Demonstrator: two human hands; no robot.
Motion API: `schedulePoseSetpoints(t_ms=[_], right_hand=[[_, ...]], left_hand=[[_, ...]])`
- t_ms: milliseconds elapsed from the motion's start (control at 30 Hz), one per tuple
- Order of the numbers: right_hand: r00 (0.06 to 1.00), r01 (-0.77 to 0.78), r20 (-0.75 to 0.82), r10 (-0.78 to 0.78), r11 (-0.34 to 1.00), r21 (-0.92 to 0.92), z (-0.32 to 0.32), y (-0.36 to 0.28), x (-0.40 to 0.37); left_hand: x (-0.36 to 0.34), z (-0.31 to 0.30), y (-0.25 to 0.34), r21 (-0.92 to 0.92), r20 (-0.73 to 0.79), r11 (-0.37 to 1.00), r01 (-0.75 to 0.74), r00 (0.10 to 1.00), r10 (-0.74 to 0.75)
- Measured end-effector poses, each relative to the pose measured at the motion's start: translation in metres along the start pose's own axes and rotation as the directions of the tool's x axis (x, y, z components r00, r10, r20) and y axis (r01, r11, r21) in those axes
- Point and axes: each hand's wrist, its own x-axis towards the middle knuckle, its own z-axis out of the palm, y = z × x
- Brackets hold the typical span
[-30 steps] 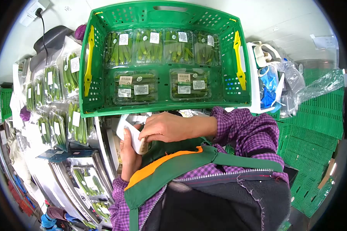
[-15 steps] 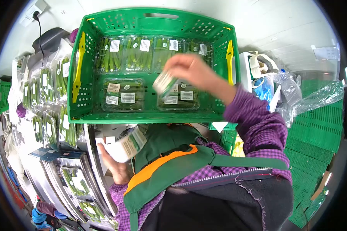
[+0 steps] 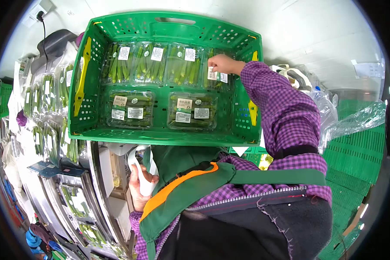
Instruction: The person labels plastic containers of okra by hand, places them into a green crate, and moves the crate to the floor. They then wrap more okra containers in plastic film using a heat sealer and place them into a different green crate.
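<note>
A worker's right hand [image 3: 221, 65] pinched a white label [image 3: 211, 74] onto the okra pack [image 3: 217, 83] beneath it in a green crate [image 3: 160, 138], the left hand [image 3: 138, 187] closed around a label roll [image 3: 135, 164] at the chest, while three neighbouring packs [image 3: 154, 63] to the right hand's left apparently awaited theirs.

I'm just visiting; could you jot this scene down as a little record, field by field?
Right hand: inside the green crate, fingers on the back-right pack
Left hand: grips a white strip by the green apron
Crate contents: six clear labelled packs of green pods, four behind, two in front
Left of crate: more such packs laid out
</note>
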Motion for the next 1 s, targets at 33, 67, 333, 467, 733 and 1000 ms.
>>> schedulePoseSetpoints(t_ms=[33,67,333,467,733,1000], right_hand=[[1.0,0.002,0.0,-0.002,1.0,-0.001,0.0,0.001,0.0],[0.999,-0.034,0.02,0.036,0.996,-0.085,-0.006,-0.01,-0.002],[0.969,0.015,0.245,-0.013,1.0,-0.009,-0.013,0.013,-0.007],[0.857,-0.11,0.417,0.303,0.898,-0.426,-0.012,-0.003,-0.009],[0.738,0.546,0.007,-0.675,0.604,0.58,0.028,-0.3,-0.054],[0.557,0.75,-0.054,-0.829,0.474,0.462,0.095,-0.329,-0.048]], left_hand=[[0.0,0.0,-0.001,0.0,0.0,1.0,-0.002,1.0,0.002],[-0.001,0.0,-0.001,-0.038,0.066,0.999,0.012,0.998,-0.009],[-0.04,-0.033,-0.026,0.508,-0.103,0.849,-0.143,0.969,0.224],[-0.017,-0.05,-0.017,0.758,-0.193,0.647,0.081,0.976,0.104],[-0.017,0.028,-0.002,0.134,-0.237,0.944,-0.301,0.915,0.326],[-0.022,0.018,-0.004,0.194,-0.265,0.893,-0.407,0.854,0.447]])
